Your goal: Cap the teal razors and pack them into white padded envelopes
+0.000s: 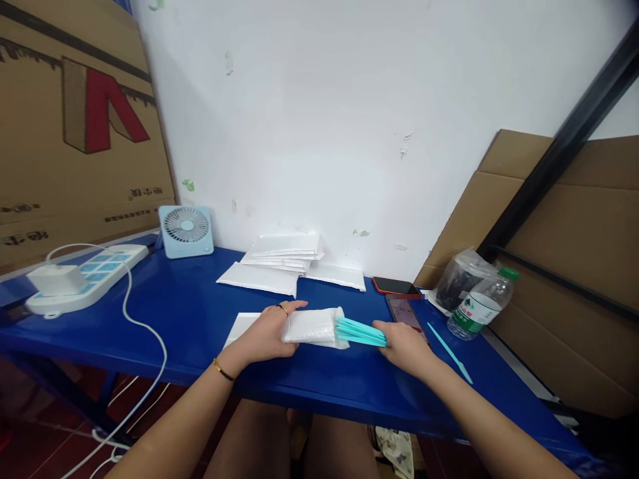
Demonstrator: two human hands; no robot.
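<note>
Left hand fingers clasp white pouch, right hand fingers grip teal sticks, near table front edge.

teal sticks part hidden in pouch, btl label unreadable

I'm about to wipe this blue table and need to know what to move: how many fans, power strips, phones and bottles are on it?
Desk fan: 1
Power strip: 1
Phones: 2, one orange-edged, one with a lit screen
Water bottle: 1
Total: 5
</note>
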